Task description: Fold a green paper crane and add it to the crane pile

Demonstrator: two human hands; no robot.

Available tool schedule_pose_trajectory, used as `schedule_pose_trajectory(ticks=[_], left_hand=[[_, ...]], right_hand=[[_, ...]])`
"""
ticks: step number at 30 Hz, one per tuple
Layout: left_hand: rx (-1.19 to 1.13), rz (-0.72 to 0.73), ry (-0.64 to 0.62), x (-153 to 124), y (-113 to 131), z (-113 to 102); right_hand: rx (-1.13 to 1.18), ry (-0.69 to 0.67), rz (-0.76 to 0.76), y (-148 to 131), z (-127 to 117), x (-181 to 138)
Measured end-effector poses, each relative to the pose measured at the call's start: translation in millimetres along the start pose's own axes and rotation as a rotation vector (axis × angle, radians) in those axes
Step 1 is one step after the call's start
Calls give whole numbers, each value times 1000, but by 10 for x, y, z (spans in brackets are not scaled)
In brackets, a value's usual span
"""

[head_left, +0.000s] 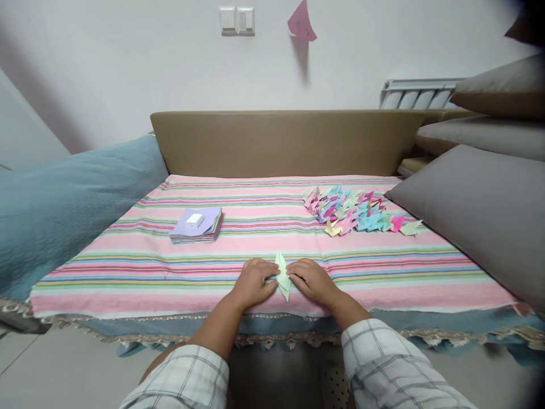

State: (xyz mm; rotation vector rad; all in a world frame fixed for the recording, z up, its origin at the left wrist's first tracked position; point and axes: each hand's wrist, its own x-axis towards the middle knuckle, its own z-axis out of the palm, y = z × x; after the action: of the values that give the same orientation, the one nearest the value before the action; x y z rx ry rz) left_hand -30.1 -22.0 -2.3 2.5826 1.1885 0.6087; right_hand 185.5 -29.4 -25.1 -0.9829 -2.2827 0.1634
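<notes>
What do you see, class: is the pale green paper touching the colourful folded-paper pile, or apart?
Apart. The head view shows striped cloth lying bare between the pale green paper and the folded-paper pile.

Checked white sleeves [193, 376] were worn.
The sleeves were crossed by thin grey lines; a shoe [334, 387] was marked with dark spots.

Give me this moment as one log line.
left hand: touching left edge of green paper | right hand: touching its right edge | paper stack: left, white block on top | paper figures: clustered back right
</notes>
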Motion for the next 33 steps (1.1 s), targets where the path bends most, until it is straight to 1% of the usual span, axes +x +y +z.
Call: schedule_pose_trajectory(ticks=[7, 11, 15, 18, 22, 27, 30, 33], left_hand=[[55, 39, 17, -3, 14, 30], [81, -5, 56, 13, 34, 81], [89, -72, 75, 21, 69, 94], [78, -70, 90, 12, 89, 89], [69, -93, 117, 19, 95, 99], [93, -155, 108, 71, 115, 100], [111, -162, 96, 85, 128, 94], [102, -163, 106, 85, 124, 103]], right_hand=[[-28, 0, 28, -42, 6, 1], [-13, -1, 24, -50, -11, -1], [-1, 11, 40, -34, 23, 9], [-9, 35, 53, -14, 74, 20], [-38, 45, 119, -3, 121, 35], [-31, 43, 142, -5, 115, 33], [-23, 62, 152, 1, 120, 33], [-31, 74, 201, 3, 149, 51]])
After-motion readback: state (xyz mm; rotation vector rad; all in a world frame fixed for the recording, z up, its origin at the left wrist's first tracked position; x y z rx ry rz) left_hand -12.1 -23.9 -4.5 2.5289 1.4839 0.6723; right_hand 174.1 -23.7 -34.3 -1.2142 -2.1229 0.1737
